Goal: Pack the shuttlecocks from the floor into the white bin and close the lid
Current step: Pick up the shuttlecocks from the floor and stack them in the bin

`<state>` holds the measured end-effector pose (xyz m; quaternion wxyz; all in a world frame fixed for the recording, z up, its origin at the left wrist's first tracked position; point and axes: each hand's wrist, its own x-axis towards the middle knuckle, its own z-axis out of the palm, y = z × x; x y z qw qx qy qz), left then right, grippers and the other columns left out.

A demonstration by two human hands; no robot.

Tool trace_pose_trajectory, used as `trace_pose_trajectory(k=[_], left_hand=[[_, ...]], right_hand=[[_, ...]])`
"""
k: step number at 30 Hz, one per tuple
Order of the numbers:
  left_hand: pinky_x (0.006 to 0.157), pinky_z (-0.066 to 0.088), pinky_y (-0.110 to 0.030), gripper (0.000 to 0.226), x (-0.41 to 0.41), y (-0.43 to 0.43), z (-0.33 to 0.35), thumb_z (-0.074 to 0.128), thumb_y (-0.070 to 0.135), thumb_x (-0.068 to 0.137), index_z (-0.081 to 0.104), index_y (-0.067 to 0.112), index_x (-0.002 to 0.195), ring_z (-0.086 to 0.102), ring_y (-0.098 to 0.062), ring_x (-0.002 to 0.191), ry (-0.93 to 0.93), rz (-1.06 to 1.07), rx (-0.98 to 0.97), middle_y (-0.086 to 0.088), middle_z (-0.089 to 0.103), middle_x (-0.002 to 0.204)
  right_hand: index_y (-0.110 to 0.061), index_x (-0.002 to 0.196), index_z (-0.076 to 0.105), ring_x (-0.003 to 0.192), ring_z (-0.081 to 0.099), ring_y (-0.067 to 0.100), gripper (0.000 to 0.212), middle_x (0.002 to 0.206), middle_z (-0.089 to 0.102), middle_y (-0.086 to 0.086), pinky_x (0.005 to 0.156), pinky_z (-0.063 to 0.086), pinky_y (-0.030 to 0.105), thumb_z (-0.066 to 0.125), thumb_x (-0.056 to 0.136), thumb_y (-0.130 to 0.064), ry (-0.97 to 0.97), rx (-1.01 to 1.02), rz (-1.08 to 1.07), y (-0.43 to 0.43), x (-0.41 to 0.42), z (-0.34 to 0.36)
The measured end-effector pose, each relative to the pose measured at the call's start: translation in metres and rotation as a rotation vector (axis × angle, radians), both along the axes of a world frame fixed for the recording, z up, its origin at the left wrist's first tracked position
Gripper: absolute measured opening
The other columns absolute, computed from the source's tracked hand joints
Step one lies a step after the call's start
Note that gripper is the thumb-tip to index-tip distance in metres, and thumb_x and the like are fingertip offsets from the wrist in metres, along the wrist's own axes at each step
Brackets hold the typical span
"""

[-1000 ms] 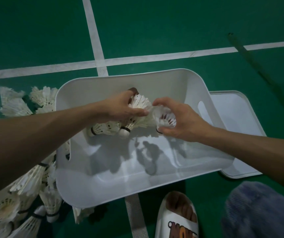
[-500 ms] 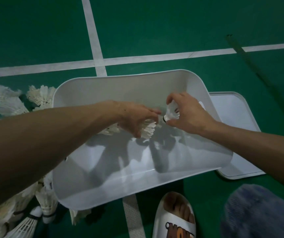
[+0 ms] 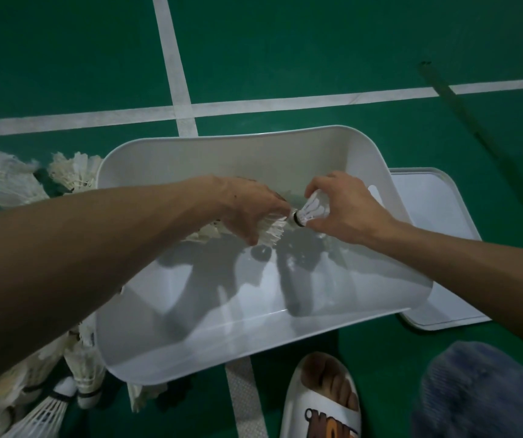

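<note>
Both hands hang over the open white bin [image 3: 222,147], which stands on the green court floor [image 3: 317,42] across a white line [image 3: 174,64].

The right hand [image 3: 351,210] pinches a single shuttlecock [image 3: 313,208] between thumb and curled fingers. The grip is closed round the feather skirt. This shuttlecock lies nearly level, with its long axis running left to right across the bin. Its black-banded cork points left toward the other hand and its feathers point right into the palm.

The left hand [image 3: 250,207] has its grip curled down over a nested row of shuttlecocks [image 3: 272,232]. That row also lies roughly level, with the open skirt facing right and the rest running back under the wrist. The cork of the single one sits just at the mouth of that skirt. Whether they touch cannot be told.

Both are held above the bin's floor, toward its far right end. Loose shuttlecocks [image 3: 70,172] lie on the floor left of the bin, with more at its near left corner. The lid [image 3: 437,248] lies flat on the floor just right of the bin. A foot in a white sandal [image 3: 320,399] is near the front wall.
</note>
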<state>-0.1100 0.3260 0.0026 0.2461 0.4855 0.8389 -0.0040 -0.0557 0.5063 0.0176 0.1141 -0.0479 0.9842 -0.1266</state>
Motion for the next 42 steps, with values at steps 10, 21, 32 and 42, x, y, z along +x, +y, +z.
trace_pose_trajectory(k=[10,21,32,42], left_hand=[[0.09,0.04,-0.027,0.063,-0.003,-0.008,-0.002,0.073,0.032,0.072,0.044,0.026,0.128,0.05,-0.02,0.118,0.019,-0.001,-0.034,0.008,0.039,0.146],[0.091,0.041,-0.029,0.061,-0.004,-0.012,-0.002,0.073,0.032,0.072,0.047,0.023,0.126,0.05,-0.019,0.118,0.008,0.009,-0.046,0.009,0.039,0.144],[0.096,0.041,-0.028,0.063,-0.002,-0.016,-0.002,0.071,0.025,0.073,0.045,0.021,0.13,0.048,-0.019,0.121,-0.069,0.014,-0.037,0.01,0.031,0.15],[0.093,0.04,-0.025,0.063,-0.006,-0.018,-0.005,0.072,0.022,0.073,0.045,0.023,0.13,0.047,-0.018,0.121,-0.114,0.021,-0.034,0.012,0.032,0.15]], right_hand=[[-0.017,0.101,0.061,0.083,0.044,0.018,0.036,0.094,0.045,-0.001,0.066,0.03,0.026,0.073,0.068,-0.01,0.07,0.019,-0.051,0.004,0.004,0.0],[-0.017,0.097,0.056,0.085,0.044,0.019,0.036,0.097,0.042,-0.001,0.067,0.029,0.025,0.072,0.066,-0.008,0.15,-0.053,-0.139,0.005,0.003,-0.002],[-0.012,0.103,0.064,0.093,0.05,0.027,0.028,0.108,0.048,0.007,0.077,0.044,0.035,0.066,0.076,-0.008,0.042,0.176,-0.043,-0.003,0.0,-0.004],[-0.014,0.098,0.061,0.092,0.052,0.03,0.02,0.094,0.053,0.007,0.067,0.042,0.035,0.063,0.078,-0.017,0.062,0.307,0.083,0.004,-0.002,-0.002]])
